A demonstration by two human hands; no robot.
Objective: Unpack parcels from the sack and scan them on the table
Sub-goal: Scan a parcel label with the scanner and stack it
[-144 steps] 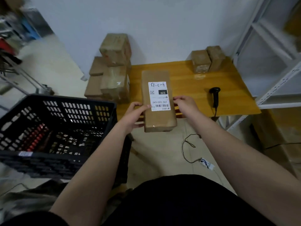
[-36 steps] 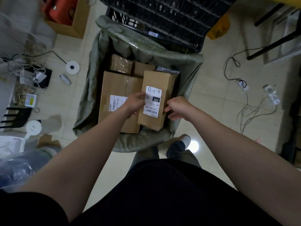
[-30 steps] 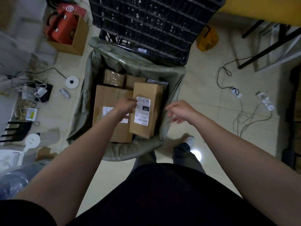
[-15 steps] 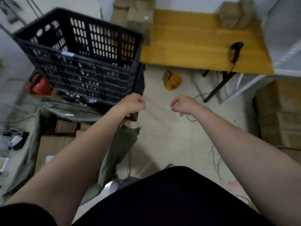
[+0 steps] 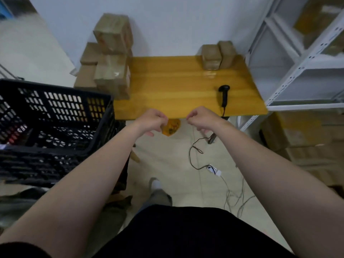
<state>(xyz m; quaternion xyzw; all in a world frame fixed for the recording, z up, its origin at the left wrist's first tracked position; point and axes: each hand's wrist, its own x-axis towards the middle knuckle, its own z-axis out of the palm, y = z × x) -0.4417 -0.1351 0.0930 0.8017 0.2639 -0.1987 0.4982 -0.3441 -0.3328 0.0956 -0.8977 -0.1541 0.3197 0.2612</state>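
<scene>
Both hands — left hand (image 5: 151,121), right hand (image 5: 200,118) — hung loosely curled and empty mid-frame by the near edge of the table (image 5: 167,86). Stacked parcels (image 5: 111,67) stood upper left, the sack (image 5: 20,201) barely showing lower left. The cable (image 5: 195,151) from the scanner (image 5: 224,95) trailed over the floor, so a foot might snag it and drag the scanner off. No label was legible.

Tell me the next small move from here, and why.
Probably lower the left hand toward the sack at the lower left to grip a parcel. It and the right hand hold nothing, and no parcel lies beside the scanner on the table, so there seems to be nothing to scan yet.
</scene>
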